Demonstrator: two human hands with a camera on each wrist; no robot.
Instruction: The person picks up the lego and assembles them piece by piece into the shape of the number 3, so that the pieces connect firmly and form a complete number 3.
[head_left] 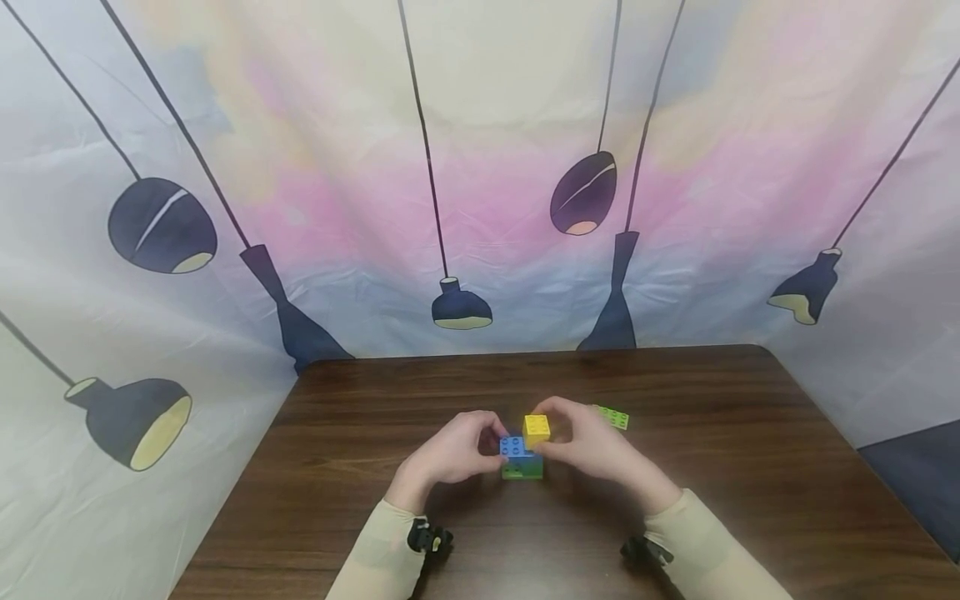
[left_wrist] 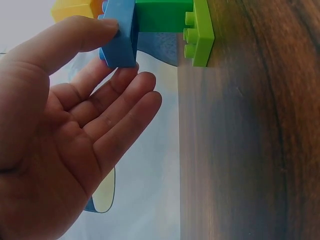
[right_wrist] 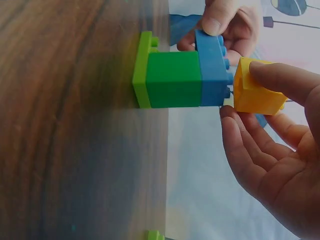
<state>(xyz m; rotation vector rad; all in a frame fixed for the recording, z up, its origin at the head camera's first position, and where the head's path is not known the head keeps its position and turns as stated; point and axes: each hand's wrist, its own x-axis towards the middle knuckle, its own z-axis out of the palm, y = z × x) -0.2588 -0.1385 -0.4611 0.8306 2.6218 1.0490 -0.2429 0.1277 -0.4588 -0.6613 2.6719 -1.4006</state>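
Yellow, square-topped and plastic, a studded toy block point(right_wrist: 256, 102) sits pinched between the thumb and fingertips of my right hand point(head_left: 596, 442), which closes only to the block's width. I hold it just above the right end of a blue studded plastic brick point(right_wrist: 212, 70); a narrow gap shows over some studs, and I cannot tell whether any of them touch it. My left hand point(head_left: 450, 450) pinches the other end of that blue brick, thumb on the near side, the remaining fingers stretched loosely out below.

Under the blue brick's right part stands a dark green plastic block point(right_wrist: 175, 80), and under that a flat lime-green studded plate point(right_wrist: 141, 75) on the table. Blue brick and lime plate both reach left past the green block, leaving an open space between them.

Just beyond my right hand, a second lime-green studded piece point(head_left: 615, 418) lies on the dark brown wood-grain table point(head_left: 360, 417). Pale sleeves point(head_left: 378, 542) cover my forearms. Behind the table hangs a pastel cloth point(head_left: 510, 200) printed with dark pendant lamps point(head_left: 461, 310).
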